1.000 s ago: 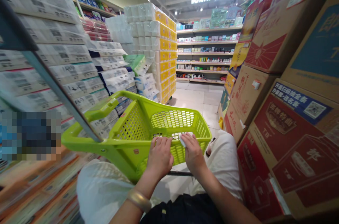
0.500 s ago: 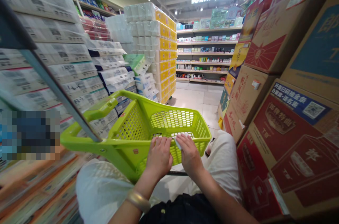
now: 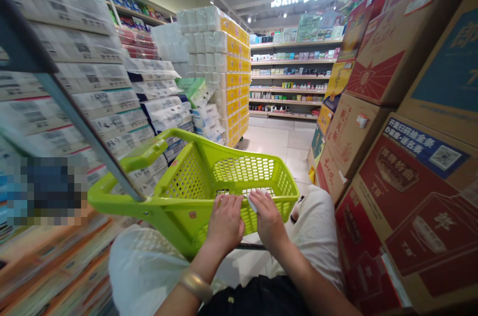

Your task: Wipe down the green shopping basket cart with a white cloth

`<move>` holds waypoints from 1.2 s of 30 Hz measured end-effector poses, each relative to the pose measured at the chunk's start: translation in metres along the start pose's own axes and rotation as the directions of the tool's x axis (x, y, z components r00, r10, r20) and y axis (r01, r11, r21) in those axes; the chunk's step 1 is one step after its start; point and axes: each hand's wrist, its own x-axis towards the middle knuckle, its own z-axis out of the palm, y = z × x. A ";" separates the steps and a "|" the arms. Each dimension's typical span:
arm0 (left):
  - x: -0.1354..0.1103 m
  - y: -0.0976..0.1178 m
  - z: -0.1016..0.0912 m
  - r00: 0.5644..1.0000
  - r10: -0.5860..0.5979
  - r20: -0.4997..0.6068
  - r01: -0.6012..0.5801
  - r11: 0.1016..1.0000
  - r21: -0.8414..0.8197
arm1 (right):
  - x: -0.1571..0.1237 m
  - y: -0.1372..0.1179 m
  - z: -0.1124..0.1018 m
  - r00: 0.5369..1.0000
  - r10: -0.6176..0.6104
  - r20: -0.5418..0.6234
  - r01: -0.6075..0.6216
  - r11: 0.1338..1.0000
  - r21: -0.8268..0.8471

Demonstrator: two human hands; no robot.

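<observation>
A lime green plastic shopping basket (image 3: pixel 239 169) with a perforated wall and a long handle (image 3: pixel 123 191) lies tilted across my lap. My left hand (image 3: pixel 225 221) rests on its near rim, fingers curled over the edge. My right hand (image 3: pixel 267 216) sits beside it on the same rim, pressing a small white cloth or wipe (image 3: pixel 254 201) against the plastic. A gold bangle (image 3: pixel 196 283) circles my left wrist. My knees in white trousers (image 3: pixel 317 226) show on both sides.
Stacked red and brown cartons (image 3: pixel 403 157) rise close on the right. Packs of tissue paper (image 3: pixel 108 102) fill the left, with a tall yellow-and-white paper stack (image 3: pixel 224 72) behind. A tiled aisle (image 3: pixel 280 142) leads to product shelves (image 3: pixel 291 77).
My right hand and the white cloth slid a little leftward along the rim toward my left hand. The left hand and the basket stayed almost still.
</observation>
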 end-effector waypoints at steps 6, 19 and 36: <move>-0.001 -0.001 -0.001 1.000 0.001 0.005 -0.001 1.000 0.003 | -0.006 0.031 -0.020 0.995 0.052 -0.081 -0.058 0.996 -0.067; -0.002 -0.001 -0.001 1.000 0.005 0.001 -0.005 1.000 0.002 | -0.003 0.019 -0.013 0.999 0.015 -0.047 -0.017 0.999 -0.040; -0.002 -0.002 0.002 1.000 0.022 -0.020 -0.022 1.000 0.018 | -0.006 0.030 -0.024 0.993 0.083 -0.089 -0.090 0.992 -0.085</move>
